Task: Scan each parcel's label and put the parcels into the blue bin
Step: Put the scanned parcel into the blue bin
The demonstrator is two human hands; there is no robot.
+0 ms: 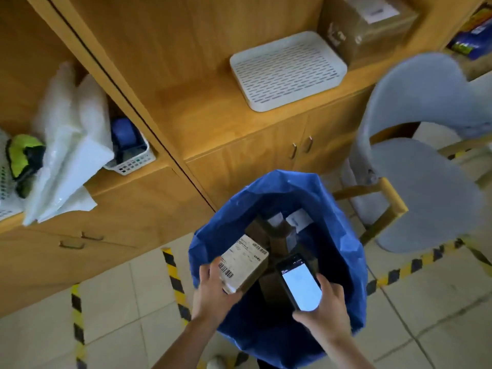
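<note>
A small brown parcel [246,263] with a white barcode label on top is held over the open mouth of the blue bin [343,251]; my left hand [213,291] grips its near end. My right hand [323,306] holds a black handheld scanner [299,282], its screen lit white, just right of the parcel and also above the bin. Several brown parcels [277,235] lie inside the bin. A larger taped brown box [370,25] with a white label stands on the wooden counter at the upper right.
A white slotted tray [287,70] sits on the counter [202,107]. At left are white padded mailers [66,145] and a small white basket [133,158]. A grey chair [426,169] stands right of the bin. Yellow-black tape [173,272] marks the tiled floor.
</note>
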